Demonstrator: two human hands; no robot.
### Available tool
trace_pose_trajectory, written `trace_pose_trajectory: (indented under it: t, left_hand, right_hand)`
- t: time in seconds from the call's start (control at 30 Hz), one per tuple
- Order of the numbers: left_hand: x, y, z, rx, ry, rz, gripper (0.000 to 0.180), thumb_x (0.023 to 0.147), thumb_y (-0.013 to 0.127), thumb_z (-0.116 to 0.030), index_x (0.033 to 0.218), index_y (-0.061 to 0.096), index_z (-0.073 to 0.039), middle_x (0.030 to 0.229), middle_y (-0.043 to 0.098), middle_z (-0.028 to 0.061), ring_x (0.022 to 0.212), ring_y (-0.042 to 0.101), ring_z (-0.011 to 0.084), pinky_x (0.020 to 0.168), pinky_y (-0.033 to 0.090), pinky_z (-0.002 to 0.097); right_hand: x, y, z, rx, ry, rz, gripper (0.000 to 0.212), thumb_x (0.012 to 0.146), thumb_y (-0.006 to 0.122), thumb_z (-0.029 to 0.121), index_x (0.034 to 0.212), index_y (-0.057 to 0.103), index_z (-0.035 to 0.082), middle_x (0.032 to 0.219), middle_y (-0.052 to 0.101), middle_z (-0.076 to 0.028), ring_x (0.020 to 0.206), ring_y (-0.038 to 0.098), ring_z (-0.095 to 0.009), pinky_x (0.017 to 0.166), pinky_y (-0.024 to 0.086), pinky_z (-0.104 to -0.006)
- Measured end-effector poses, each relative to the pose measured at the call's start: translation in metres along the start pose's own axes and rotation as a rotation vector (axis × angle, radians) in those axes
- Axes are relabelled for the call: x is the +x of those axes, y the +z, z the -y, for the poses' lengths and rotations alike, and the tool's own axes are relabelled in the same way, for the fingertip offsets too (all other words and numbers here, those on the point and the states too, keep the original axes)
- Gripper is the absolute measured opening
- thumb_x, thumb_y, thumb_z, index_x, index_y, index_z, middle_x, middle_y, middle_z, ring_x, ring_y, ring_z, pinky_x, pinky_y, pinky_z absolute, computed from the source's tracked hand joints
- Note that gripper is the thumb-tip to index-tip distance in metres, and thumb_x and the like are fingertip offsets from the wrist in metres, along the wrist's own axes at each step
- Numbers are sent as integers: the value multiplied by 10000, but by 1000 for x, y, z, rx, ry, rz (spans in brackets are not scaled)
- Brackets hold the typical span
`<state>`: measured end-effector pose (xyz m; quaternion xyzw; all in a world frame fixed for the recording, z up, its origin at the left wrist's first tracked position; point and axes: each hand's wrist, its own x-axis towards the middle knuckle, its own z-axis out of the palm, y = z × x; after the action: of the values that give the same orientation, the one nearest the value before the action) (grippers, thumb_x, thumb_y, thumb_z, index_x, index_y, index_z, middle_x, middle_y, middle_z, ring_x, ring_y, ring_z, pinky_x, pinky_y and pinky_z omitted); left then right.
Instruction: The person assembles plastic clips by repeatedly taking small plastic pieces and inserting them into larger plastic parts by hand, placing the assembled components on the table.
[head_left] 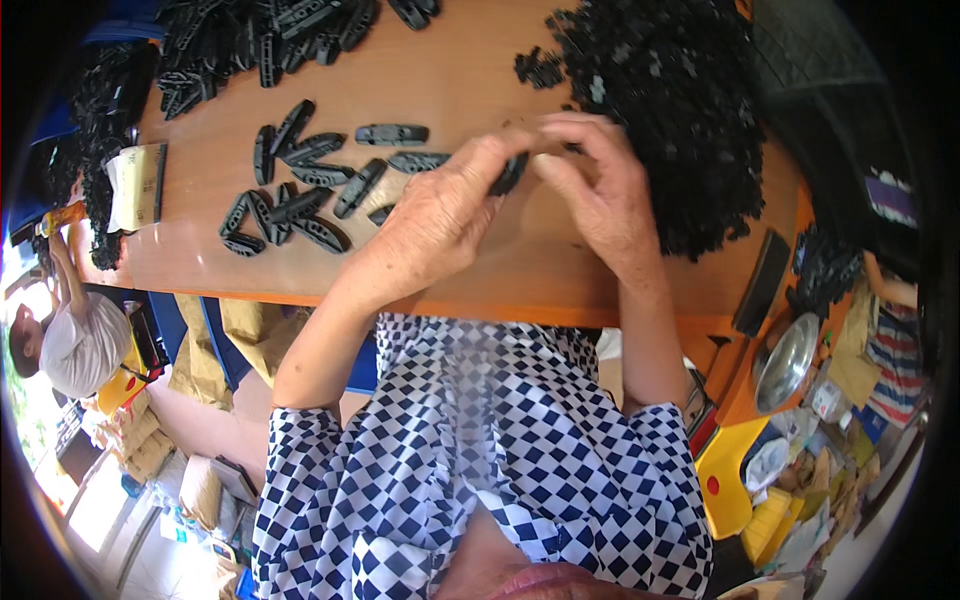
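My left hand (440, 215) is closed around a black oblong plastic part (510, 174), tilted above the table's near half. My right hand (605, 190) is beside it, fingers curled and thumb bent toward the part's upper end. Its fingertips are slightly blurred, and anything pinched there is too small to make out. Loose parts of the same oblong, slotted kind (360, 189) lie left of my left hand, some partly hidden by it. Just beyond my right hand spreads a big heap of small black plastic pieces (670, 120).
More oblong black parts (265, 45) are piled at the table's far left. A notepad (137, 187) lies at the left edge. A black bar (762, 283) and a metal bowl (786, 362) are at the right. Another person (85, 345) sits at far left.
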<state>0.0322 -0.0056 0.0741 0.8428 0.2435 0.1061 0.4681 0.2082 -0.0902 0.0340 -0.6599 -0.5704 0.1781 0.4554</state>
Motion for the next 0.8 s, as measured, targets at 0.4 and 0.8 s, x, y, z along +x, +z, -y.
trace_pose_trajectory:
  t: [0.4, 0.8]
  left_hand:
    - [83, -76, 98, 906, 310, -405, 273, 830, 589, -65, 1091, 531, -116, 1042, 596, 125, 814, 627, 369, 687, 496, 450]
    - [95, -82, 102, 1067, -20, -84, 288, 772, 556, -74, 1055, 505, -71, 1190, 562, 147, 1086, 523, 282, 888, 429, 383]
  right_hand:
    - [22, -14, -5, -918, -134, 160, 25, 735, 618, 75, 760, 615, 71, 815, 501, -44, 830, 478, -218, 743, 362, -355]
    - [27, -5, -34, -824, -203, 86, 101, 707, 646, 38, 754, 568, 83, 759, 489, -31, 773, 473, -220, 695, 343, -352]
